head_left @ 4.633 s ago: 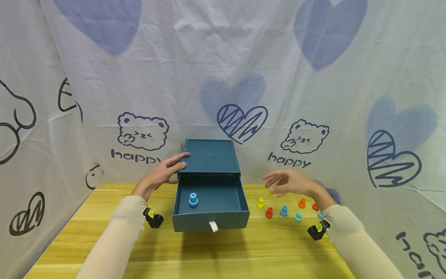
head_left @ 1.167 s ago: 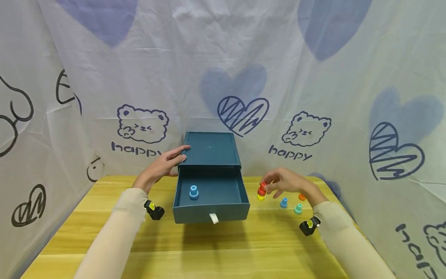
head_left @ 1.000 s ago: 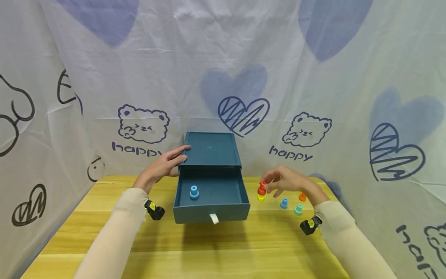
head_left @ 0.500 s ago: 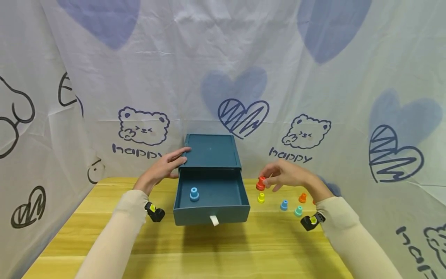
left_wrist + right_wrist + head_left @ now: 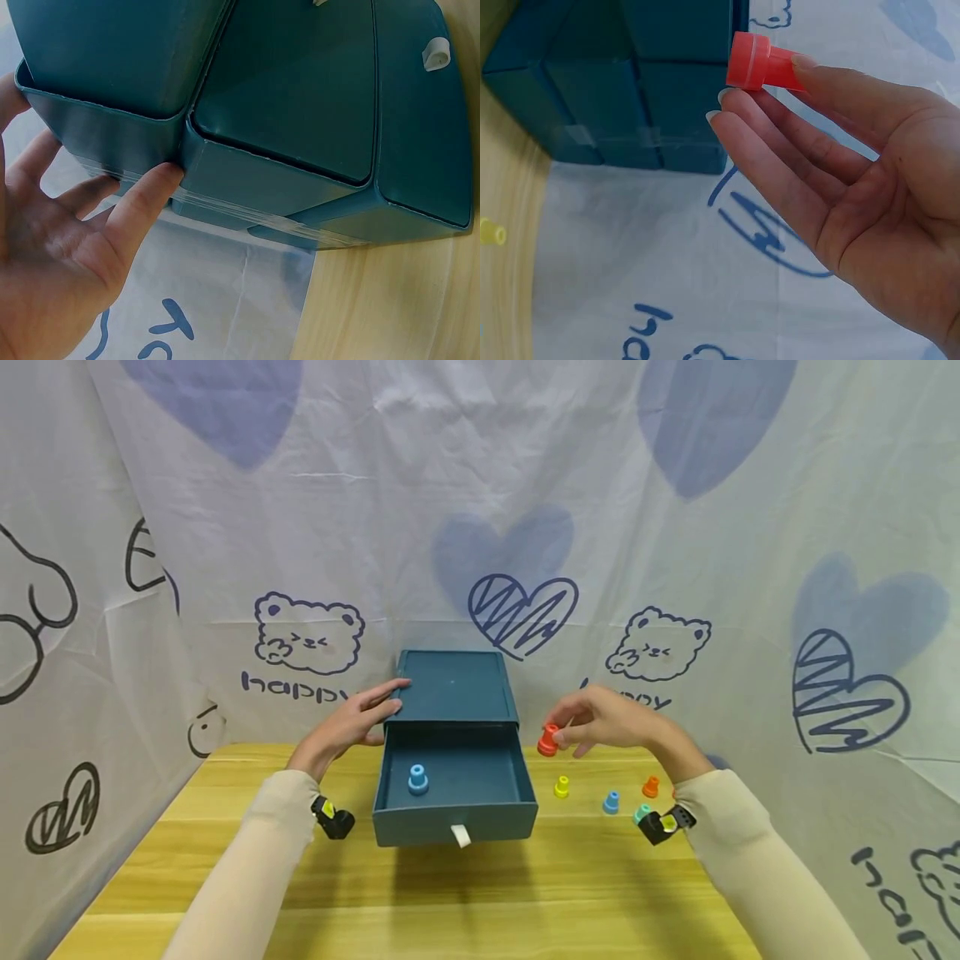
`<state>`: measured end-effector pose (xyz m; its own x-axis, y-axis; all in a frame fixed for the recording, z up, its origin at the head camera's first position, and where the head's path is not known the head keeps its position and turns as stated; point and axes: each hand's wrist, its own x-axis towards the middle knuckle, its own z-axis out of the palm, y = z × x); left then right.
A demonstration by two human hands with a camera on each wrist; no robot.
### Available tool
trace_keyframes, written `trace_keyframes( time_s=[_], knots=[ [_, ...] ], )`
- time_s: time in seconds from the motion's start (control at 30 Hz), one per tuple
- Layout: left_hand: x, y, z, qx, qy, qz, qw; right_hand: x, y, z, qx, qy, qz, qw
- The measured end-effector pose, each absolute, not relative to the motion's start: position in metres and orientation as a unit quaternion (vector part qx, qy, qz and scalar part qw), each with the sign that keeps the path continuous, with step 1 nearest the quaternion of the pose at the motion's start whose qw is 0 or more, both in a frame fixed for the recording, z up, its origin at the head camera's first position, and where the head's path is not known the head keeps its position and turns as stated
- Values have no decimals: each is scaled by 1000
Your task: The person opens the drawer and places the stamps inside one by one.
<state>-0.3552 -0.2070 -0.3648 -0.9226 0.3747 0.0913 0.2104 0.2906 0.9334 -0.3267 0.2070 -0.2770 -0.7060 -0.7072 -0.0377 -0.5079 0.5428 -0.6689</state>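
Observation:
My right hand (image 5: 611,718) pinches a small red stepped plastic piece (image 5: 548,741), a narrow hollow neck on a wider base, between thumb and fingertips. It is held in the air just right of the dark teal drawer cabinet (image 5: 453,685). In the right wrist view the thumb presses the neck of the red piece (image 5: 754,64), and the other fingers extend below. The top drawer (image 5: 457,827) is pulled out, with a similar blue piece (image 5: 417,780) upright inside at the left. My left hand (image 5: 341,727) rests with extended fingers on the cabinet's upper left edge.
Right of the drawer, similar pieces stand on the wooden table (image 5: 247,877): yellow (image 5: 562,787), blue (image 5: 611,802), orange (image 5: 651,787) and mint (image 5: 641,812), partly behind the wrist camera. The drawer has a white pull tab (image 5: 461,836). A printed cloth (image 5: 480,485) hangs behind.
My right hand was empty at first, then picked up the red piece from the table. It has since risen leftward from over the yellow piece toward the cabinet. The left hand stays put.

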Motion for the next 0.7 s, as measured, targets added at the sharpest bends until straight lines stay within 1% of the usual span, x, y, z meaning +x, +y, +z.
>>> trace_keyframes(
  time_s=[0.43,0.7],
  knots=[
    [-354,-206,-365,180,801,566,70,-320,169,-257,-388,865,-282,145],
    [-355,-206,-365,179,800,568,70,-322,144,-247,-389,869,-257,168]
  ],
)
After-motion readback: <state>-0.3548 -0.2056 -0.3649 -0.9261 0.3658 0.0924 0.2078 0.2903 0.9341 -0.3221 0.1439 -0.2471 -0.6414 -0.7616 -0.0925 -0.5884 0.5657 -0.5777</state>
